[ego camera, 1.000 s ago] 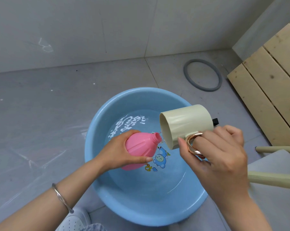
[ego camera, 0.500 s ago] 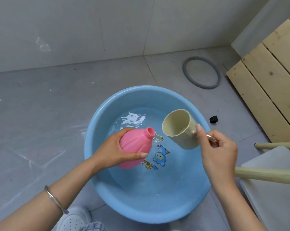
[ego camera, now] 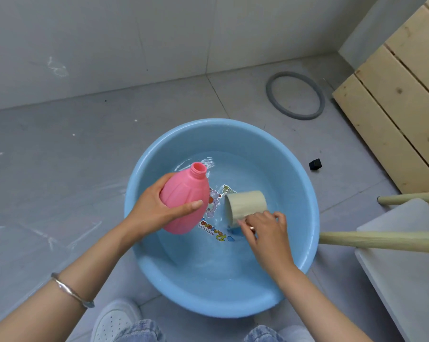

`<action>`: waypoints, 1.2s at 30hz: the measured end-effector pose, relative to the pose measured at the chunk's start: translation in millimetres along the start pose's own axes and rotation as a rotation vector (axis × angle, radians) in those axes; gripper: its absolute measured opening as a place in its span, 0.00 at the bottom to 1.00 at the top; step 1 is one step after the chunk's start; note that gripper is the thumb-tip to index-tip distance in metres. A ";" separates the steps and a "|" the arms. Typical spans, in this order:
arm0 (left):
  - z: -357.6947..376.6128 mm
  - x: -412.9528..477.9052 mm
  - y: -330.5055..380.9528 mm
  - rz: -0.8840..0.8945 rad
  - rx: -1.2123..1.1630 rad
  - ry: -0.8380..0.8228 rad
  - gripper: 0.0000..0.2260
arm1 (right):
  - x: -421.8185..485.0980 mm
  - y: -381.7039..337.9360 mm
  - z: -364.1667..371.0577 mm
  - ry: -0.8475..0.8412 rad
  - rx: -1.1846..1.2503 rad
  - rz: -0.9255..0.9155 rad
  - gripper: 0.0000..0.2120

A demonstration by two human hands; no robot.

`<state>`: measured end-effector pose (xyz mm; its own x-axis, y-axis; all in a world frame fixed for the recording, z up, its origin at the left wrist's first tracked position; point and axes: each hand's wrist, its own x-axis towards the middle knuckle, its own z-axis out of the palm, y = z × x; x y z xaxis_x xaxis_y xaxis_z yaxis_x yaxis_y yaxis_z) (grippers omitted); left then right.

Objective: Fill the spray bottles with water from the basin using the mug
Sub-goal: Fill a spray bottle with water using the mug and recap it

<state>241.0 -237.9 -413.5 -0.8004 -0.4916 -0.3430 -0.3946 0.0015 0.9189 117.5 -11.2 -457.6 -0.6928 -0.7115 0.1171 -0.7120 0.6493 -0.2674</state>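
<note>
Grey tiled floor (ego camera: pixel 85 169); blue basin (ego camera: pixel 304 193); grey ring (ego camera: pixel 270 95); black cap (ego camera: pixel 315 164)

I list: basin (ego camera: pixel 304 193), pale blue plastic, smooth, slightly glossy, printed cartoon decal on its bottom. Spray bottle (ego camera: pixel 183 203), pink plastic, matt, ribbed moulding, threaded neck. Mug (ego camera: pixel 248 204), cream, smooth satin finish, shiny coppery metal-look handle. Bangle (ego camera: pixel 71 291), polished silver metal. Floor (ego camera: pixel 60 156), grey matt tile. Slats (ego camera: pixel 401 95) far right, bare unfinished wood. Ring (ego camera: pixel 272 99), dull grey, looks rubber.
</note>
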 end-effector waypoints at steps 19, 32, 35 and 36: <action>-2.0 -4.0 -1.1 0.072 0.029 -0.027 0.33 | 0.9 -11.6 -54.9 0.095 1.101 0.610 0.22; 1.7 -7.3 -7.4 0.082 0.193 -0.077 0.36 | 9.2 -19.1 -118.9 0.251 1.062 0.499 0.19; 2.2 -7.6 -7.7 0.082 0.215 -0.083 0.37 | 11.8 -23.7 -123.0 0.256 1.035 0.459 0.19; 2.1 -7.7 -8.4 0.084 0.231 -0.085 0.37 | 12.6 -24.4 -123.2 0.256 1.033 0.446 0.21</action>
<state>249.6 -232.2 -418.9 -0.8659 -0.4066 -0.2912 -0.4097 0.2428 0.8793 112.1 -2.8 -331.7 -0.9463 -0.3222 -0.0260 -0.0466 0.2156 -0.9754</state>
